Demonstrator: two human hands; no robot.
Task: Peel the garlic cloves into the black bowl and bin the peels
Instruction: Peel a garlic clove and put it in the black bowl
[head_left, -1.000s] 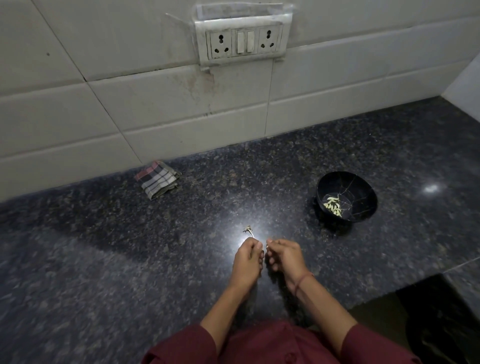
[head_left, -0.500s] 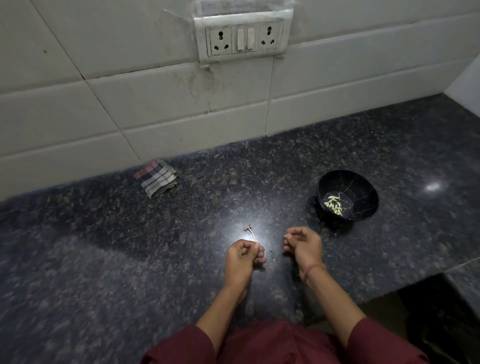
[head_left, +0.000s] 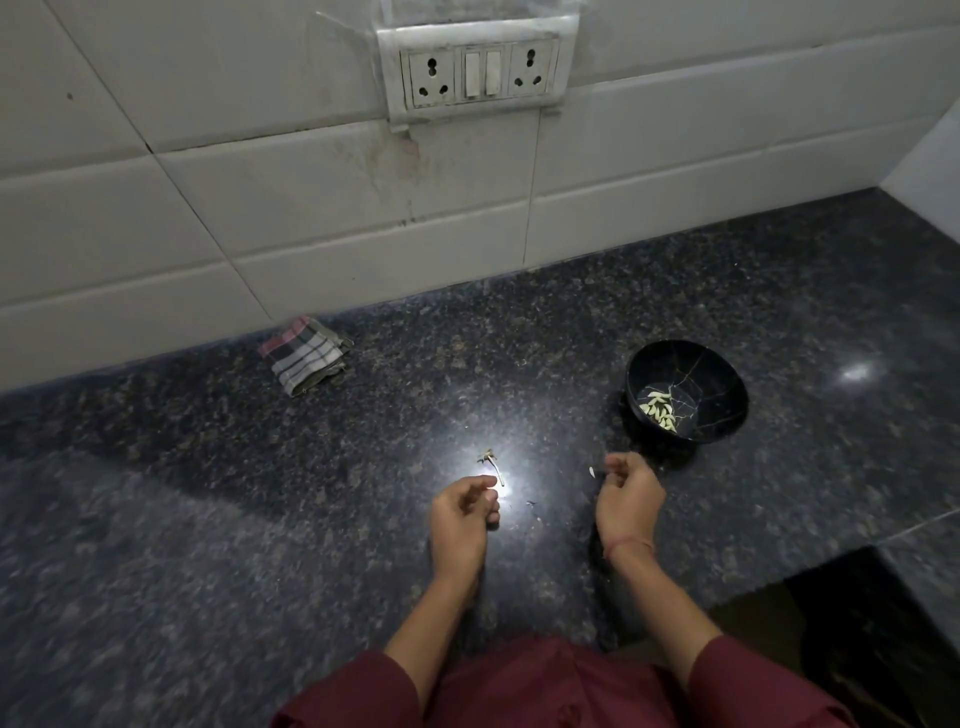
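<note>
1. Read the step in hand as carrying a freshly peeled clove to the black bowl (head_left: 717, 382). Sits on the countertop (head_left: 208, 519), near the right hand (head_left: 628, 501) and just beyond it to the right. Already holds a small heap of peeled garlic cloves (head_left: 658, 410).
2. Hold the right fingertips (head_left: 617, 466) curled against the thumb until directly over the bowl's mouth. Then open them low, so nothing bounces off the rim.
3. Hold the left hand (head_left: 462, 514) closed over any loose skins. Gather them in 1 place for the bin rather than scattering more.
4. Sweep up the dry garlic stem (head_left: 491, 465) lying just beyond the left fingers before binning. Take the tiny scraps (head_left: 531, 503) between the 2 hands as well.
5. Cannot tell what either hand holds: both sets of fingers curled inward, backs of the hands to the camera, contents hidden.
6. Hard to call the pale sliver (head_left: 591, 472) just beside the right fingertips. Clove or peel, pinched or lying on the stone: not clear.
7. No bin visible anywhere, and no unpeeled garlic in sight. Dark gap past the counter edge at lower right too dim to read.
8. Elsewhere only a folded checked cloth (head_left: 306, 356) by the tiled wall and a socket plate (head_left: 478, 67) above. Upper arms in maroon sleeves cut off by the bottom edge.
</note>
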